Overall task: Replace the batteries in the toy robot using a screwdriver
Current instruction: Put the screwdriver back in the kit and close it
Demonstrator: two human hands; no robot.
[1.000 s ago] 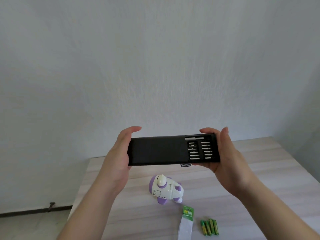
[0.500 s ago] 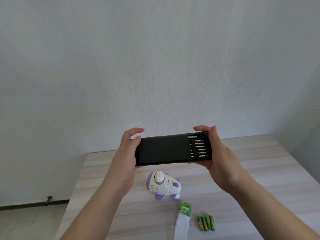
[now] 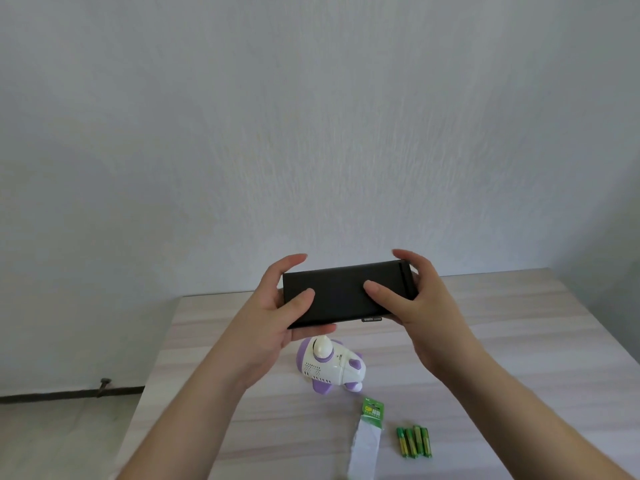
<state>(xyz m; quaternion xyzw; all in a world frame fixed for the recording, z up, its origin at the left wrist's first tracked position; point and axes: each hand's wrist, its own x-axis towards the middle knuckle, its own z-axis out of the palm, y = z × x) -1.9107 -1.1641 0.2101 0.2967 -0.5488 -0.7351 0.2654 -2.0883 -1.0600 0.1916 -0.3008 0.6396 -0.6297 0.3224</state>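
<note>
You've got the black screwdriver case (image 3: 341, 294) up in the air, your left hand (image 3: 273, 313) clasping its left end, your right hand (image 3: 420, 299) curled round its right end. The toy robot (image 3: 329, 368) lies on the tabletop (image 3: 519, 341) just below, batteries (image 3: 414, 441) near right.

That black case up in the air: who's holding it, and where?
Both hands hold the black case: the left hand grips its left end, the right hand its right end, thumbs on the front.
</note>
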